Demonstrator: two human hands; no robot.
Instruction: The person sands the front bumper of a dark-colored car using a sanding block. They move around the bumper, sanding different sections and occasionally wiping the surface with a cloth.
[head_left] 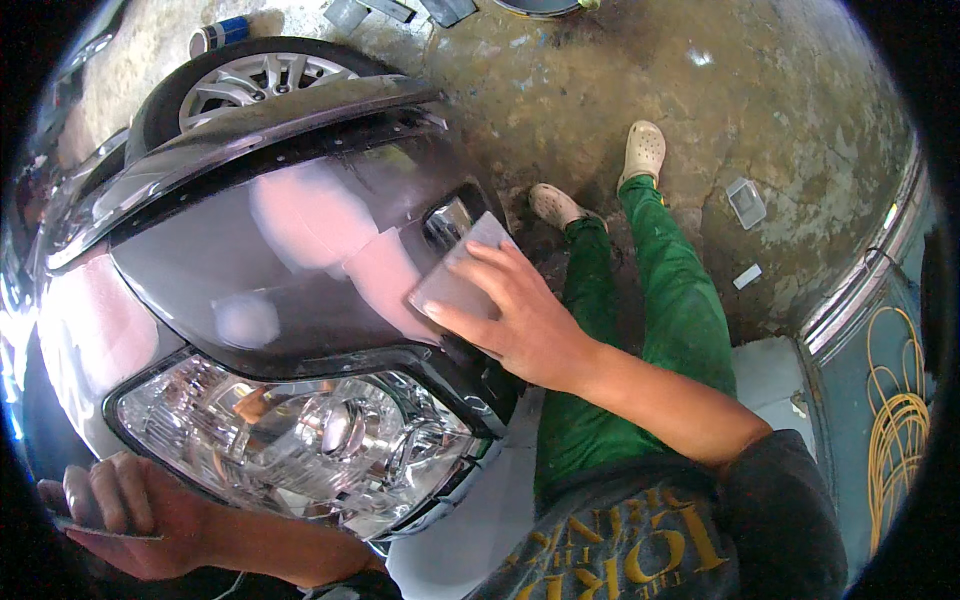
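Note:
My right hand point(520, 310) presses a grey sheet of sandpaper point(450, 285) flat on the dark car fender point(310, 310), fingers spread over it. It lies beside a small side lamp point(455, 218), at the edge of a pink filler patch point(385, 275). More pale pink patches point(310, 215) show on the panel. At the lower left, my left hand point(130, 510) is closed round a thin, flat grey piece point(110, 532); only its edge shows, so its kind is unclear. The clear headlight point(330, 425) sits between my two arms.
A wheel point(255, 85) stands beyond the fender, with a blue can point(220, 35) behind it. On the concrete floor point(790, 110) lie a clear plastic tub point(746, 203) and a small white block point(747, 276). A coiled yellow hose point(900, 440) hangs at the right.

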